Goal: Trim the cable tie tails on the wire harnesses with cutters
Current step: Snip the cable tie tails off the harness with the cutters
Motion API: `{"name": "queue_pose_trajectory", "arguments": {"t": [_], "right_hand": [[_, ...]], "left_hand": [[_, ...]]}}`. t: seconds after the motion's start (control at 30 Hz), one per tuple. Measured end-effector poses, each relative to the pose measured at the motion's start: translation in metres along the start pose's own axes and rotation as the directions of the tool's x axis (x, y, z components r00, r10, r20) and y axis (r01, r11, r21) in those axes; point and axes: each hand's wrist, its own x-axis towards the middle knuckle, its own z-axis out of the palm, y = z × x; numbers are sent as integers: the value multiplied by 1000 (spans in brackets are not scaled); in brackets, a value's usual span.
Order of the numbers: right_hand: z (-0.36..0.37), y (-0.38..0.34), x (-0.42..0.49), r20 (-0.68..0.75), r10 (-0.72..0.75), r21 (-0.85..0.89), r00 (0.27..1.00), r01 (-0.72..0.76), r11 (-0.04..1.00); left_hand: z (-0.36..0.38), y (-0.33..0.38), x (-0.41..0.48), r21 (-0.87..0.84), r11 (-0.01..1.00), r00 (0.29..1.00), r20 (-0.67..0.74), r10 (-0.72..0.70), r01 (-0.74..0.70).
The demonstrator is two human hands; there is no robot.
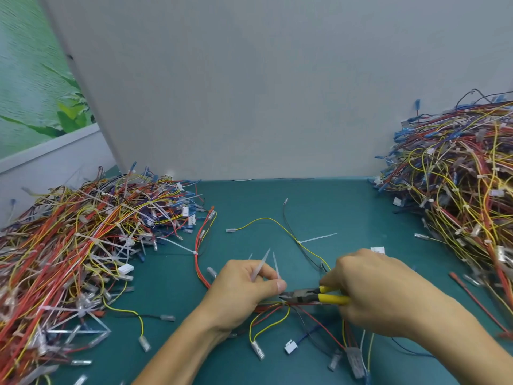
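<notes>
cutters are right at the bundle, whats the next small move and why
Probably squeeze the yellow-handled cutters shut. The right hand grips them with the tip against the wire harness, just below the thumb of the left hand, which pinches upright cable tie tails. Whether a tail sits between the jaws is too small to tell, so check first.

Yellow-handled, dark-headed cutters (313,297) sit above red, yellow and black harness wires (268,309), right of whitish translucent cable tie tails (261,266), on a teal table (347,207).
</notes>
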Motion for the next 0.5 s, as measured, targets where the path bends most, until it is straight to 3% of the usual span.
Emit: {"name": "queue_pose_trajectory", "arguments": {"t": [0.5], "right_hand": [[1,1,-1,0,14,8,1000,-14,1000]], "left_hand": [[1,4,-3,-38,999,1000,-5,-15,14]]}}
